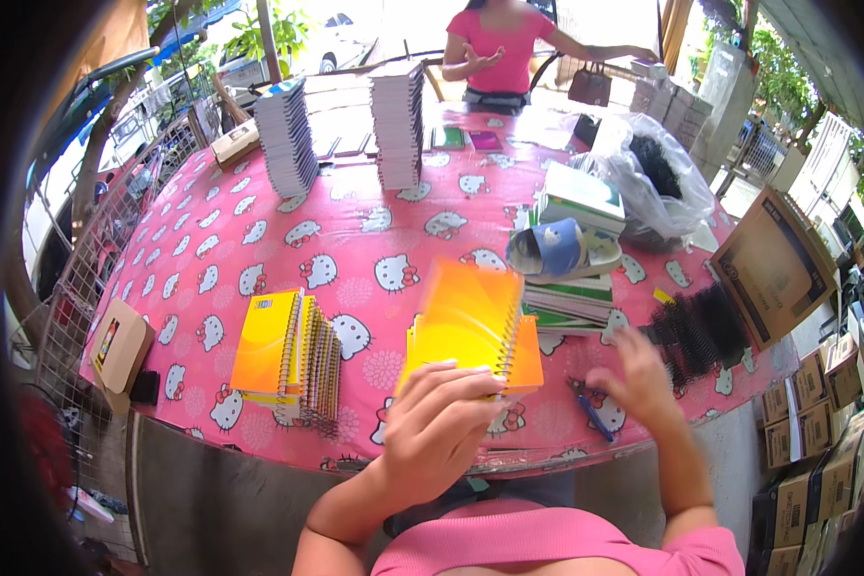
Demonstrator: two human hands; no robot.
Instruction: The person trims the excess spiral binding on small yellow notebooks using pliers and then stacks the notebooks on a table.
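My left hand [442, 427] grips the lower edge of a yellow and orange spiral notebook [472, 317], tilted up above the table. Its upper part is blurred. Beneath it lie more yellow and orange pages or covers [528, 360], partly hidden. My right hand [636, 384] is open, thumb apart from the fingers and smeared by motion, with nothing visible in it. Close to its thumb lies a pair of blue-handled pliers [593, 413]. Just beyond the fingers is a pile of black spiral binding coils [706, 331]. To the left stands a stack of yellow spiral notebooks [271, 346].
Tall notebook stacks [396, 125] rise at the back of the pink patterned table [187, 288]. A blue slipper [559, 245] rests on green-edged books [586, 197] beside a plastic bag [677, 182]. Cardboard boxes [778, 264] line the right. A person [504, 53] stands across the table.
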